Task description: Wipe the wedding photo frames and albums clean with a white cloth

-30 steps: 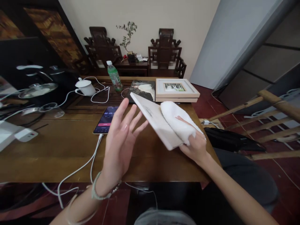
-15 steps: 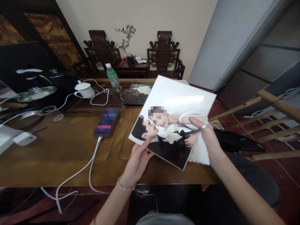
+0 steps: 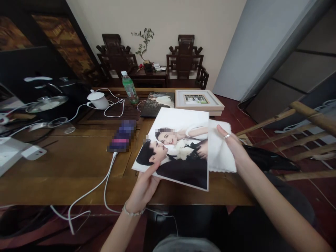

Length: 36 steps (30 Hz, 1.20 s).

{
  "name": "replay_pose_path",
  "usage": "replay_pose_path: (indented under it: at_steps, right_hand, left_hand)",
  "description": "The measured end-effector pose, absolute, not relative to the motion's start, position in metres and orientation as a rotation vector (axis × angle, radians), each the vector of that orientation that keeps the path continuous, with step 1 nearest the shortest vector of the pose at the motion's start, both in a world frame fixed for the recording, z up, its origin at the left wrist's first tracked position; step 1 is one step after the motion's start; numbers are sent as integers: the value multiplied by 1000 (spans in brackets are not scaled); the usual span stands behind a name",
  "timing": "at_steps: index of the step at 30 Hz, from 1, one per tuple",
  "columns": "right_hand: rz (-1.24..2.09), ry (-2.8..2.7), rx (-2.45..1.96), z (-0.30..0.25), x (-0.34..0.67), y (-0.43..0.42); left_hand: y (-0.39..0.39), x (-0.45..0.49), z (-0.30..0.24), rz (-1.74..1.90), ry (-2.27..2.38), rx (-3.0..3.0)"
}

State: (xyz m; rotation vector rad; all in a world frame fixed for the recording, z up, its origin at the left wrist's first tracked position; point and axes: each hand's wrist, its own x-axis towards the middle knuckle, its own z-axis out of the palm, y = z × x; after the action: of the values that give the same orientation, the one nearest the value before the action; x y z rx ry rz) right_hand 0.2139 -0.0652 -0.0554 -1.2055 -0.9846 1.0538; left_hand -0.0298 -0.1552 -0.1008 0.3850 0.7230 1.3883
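Observation:
A large frameless photo panel (image 3: 183, 140) showing a couple lies tilted over the wooden table (image 3: 65, 164), picture side up. My left hand (image 3: 144, 187) grips its near left edge, thumb on the picture. My right hand (image 3: 233, 148) holds a white cloth (image 3: 220, 152) against the panel's right edge, fingers closed on the cloth, a ring on one finger.
A phone (image 3: 122, 140) on a white cable (image 3: 105, 185) lies left of the panel. Behind stand a framed photo (image 3: 198, 99), a dark print (image 3: 157, 103), a green bottle (image 3: 130, 87) and a white teapot (image 3: 98, 99). Pans sit far left, a wooden rack (image 3: 301, 140) right.
The panel was turned picture side up and lowered toward the table. My left hand went from open in the air to gripping its near edge; the cloth slid from its back to its right side.

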Motion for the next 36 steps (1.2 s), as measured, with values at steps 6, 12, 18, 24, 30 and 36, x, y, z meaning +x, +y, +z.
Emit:
replay_pose_path:
  at_steps: [6, 12, 18, 24, 30, 36]
  right_hand:
    - [-98, -1551, -1245, -47, 258, -54]
    - [-561, -2546, -898, -77, 258, -64]
    - [-567, -2442, -720, -76, 232, -88]
    - [-735, -2387, -580, -31, 172, -80]
    - [-830, -2486, -793, -20, 114, -22]
    - [-758, -2470, -885, -24, 106, 23]
  left_hand:
    - [-141, -43, -87, 1490, 773, 291]
    - [-120, -57, -73, 1533, 778, 350]
    - [-101, -61, -63, 1571, 796, 367]
    - [-80, -53, -52, 1610, 809, 469]
    - [-51, -49, -40, 1679, 746, 653]
    - [-29, -53, -42, 1698, 720, 864]
